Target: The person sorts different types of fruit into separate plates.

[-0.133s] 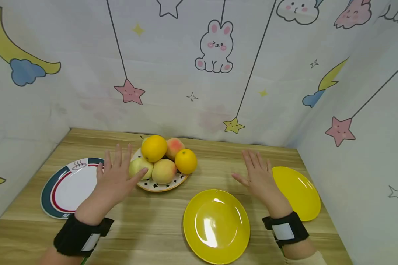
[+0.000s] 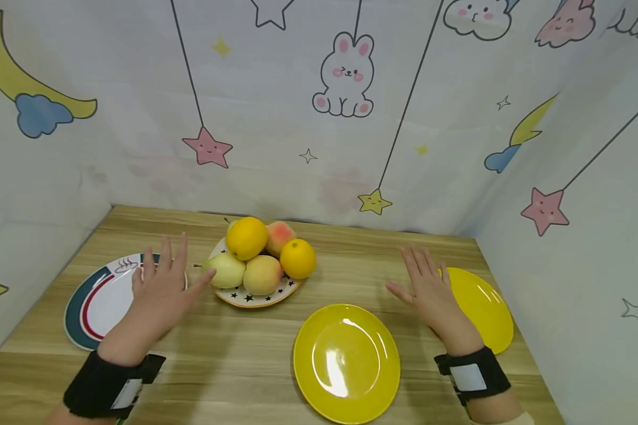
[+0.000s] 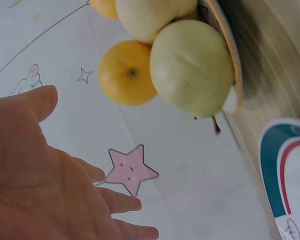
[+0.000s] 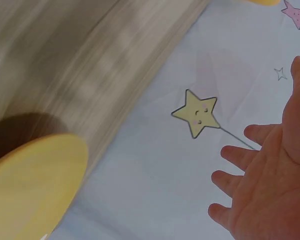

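Note:
With fingers spread and nothing held, my left hand (image 2: 156, 295) hovers over the right part of a white plate with a green and red rim (image 2: 87, 313). Its thumb tip overlaps a pale green pear (image 2: 228, 271) in the head view. That pear lies on a star-patterned plate (image 2: 250, 300) beside a peach (image 2: 262, 275), an orange (image 2: 298, 258), a second orange (image 2: 247, 238) on top and another peach (image 2: 280, 237) behind. My right hand (image 2: 430, 295), its fingers straight and palm bare, is raised at the left edge of a yellow plate (image 2: 489, 307).
A round yellow plate (image 2: 347, 363) lies at the front middle of the wooden table (image 2: 244, 366). White cloth walls with printed stars and a rabbit (image 2: 347, 77) stand along the back and both sides. Black bands (image 2: 106, 383) wrap both wrists.
My left hand has shifted left and slightly toward me, uncovering more of the pear. My right hand has moved a little to the right and down. Plates and fruit stay in place.

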The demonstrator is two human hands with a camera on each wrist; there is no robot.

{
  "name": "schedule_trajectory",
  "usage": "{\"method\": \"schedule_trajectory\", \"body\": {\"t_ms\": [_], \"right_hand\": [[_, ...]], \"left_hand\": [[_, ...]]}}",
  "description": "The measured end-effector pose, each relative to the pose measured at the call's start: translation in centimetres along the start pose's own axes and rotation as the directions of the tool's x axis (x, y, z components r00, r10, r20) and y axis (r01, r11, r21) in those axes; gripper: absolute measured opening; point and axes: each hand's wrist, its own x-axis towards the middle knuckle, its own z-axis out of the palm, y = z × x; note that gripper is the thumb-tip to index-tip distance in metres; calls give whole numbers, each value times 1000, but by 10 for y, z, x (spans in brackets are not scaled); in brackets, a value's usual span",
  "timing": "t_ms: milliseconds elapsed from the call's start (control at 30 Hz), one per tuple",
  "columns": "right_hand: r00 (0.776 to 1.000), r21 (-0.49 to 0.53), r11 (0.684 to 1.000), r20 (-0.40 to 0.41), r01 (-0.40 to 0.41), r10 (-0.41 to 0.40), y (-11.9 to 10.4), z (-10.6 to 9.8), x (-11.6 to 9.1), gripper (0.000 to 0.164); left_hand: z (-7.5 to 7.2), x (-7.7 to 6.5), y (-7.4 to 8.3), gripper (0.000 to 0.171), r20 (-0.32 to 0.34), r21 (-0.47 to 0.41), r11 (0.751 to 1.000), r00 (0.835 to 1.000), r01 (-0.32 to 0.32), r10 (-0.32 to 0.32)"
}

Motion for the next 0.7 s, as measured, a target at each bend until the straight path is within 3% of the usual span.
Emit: {"method": "schedule_trajectory", "body": {"t_ms": [133, 367, 567, 700], "right_hand": [[998, -10, 999, 29, -52, 52, 21, 0, -12, 86], [987, -40, 988, 54, -150, 152, 54, 4, -28, 89], [971, -38, 974, 73, -224, 226, 78, 11, -45, 89], [961, -25, 964, 78, -266, 267, 91, 17, -57, 90]], "left_hand": [[-7, -5, -32, 98, -38, 25, 997, 997, 68, -67], [-17, -19, -92, 102, -50, 98, 980, 984, 174, -170], [-17, -29, -131, 108, 26, 83, 953, 955, 291, -294], [-14, -31, -147, 98, 52, 101, 935, 936, 341, -347]]}}
